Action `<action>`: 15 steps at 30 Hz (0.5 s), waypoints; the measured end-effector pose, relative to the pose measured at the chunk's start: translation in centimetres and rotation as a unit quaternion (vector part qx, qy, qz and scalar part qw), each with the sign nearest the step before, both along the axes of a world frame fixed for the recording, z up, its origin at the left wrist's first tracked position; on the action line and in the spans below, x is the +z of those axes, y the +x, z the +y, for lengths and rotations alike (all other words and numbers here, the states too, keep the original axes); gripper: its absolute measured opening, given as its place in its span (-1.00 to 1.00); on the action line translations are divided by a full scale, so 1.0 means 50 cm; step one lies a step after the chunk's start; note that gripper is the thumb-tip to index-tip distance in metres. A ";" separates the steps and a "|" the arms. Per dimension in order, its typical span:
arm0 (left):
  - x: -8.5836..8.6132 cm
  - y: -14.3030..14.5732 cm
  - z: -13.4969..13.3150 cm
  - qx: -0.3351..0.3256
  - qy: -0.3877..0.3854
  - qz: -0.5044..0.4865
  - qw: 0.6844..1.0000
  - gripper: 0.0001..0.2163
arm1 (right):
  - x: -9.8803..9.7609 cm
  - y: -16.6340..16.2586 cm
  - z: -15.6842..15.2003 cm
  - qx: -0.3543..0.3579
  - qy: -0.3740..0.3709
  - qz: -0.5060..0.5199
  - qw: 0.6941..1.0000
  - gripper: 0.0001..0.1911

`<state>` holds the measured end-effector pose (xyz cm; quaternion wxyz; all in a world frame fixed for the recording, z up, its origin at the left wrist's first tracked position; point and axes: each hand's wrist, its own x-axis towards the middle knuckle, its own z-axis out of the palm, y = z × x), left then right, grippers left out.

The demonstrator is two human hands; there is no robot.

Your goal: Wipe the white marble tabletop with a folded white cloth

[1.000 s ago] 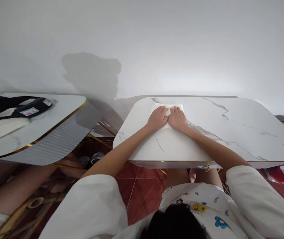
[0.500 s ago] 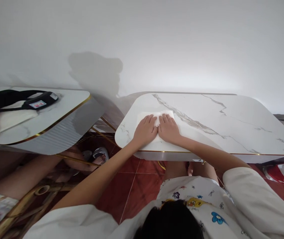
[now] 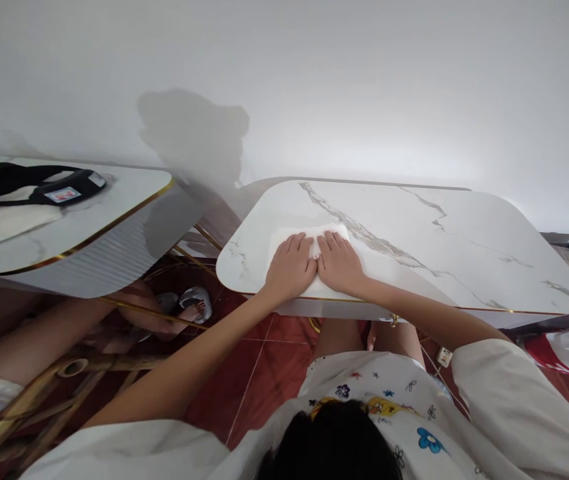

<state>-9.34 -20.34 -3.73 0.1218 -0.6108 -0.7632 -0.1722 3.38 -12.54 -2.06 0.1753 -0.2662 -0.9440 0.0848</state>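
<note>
My left hand (image 3: pixel 290 267) and my right hand (image 3: pixel 340 265) lie flat, side by side, on a white cloth or tissue (image 3: pixel 317 287). Their thumbs touch in the middle and the fingers point away from me. The white sheet is spread flat under both palms, near the front edge of a white marble-patterned table (image 3: pixel 414 230), left of its middle. Most of the sheet is hidden by my hands; its far edge and a strip between the wrists show.
On the left, a second marble-topped table (image 3: pixel 129 190) with a gold edge holds a black strap-like item (image 3: pixel 72 189) and a white cloth (image 3: pixel 12 223). A person sits there, legs beneath it. A wall stands behind both tables. A bamboo chair (image 3: pixel 72 367) is at lower left.
Both hands and the white sheet have slid slightly to the right and toward me across the tabletop. The whole view has shifted a little. My hands remain flat.
</note>
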 end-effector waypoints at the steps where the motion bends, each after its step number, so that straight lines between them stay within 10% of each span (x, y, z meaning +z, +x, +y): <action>1: 0.001 -0.002 0.012 -0.001 0.000 -0.005 1.000 -0.58 | 0.000 -0.003 0.011 -0.002 0.003 -0.001 1.000 -0.47; 15: 0.018 -0.078 0.252 0.007 0.054 -0.047 0.997 -0.69 | 0.008 -0.106 0.247 -0.023 0.019 -0.006 1.000 -0.53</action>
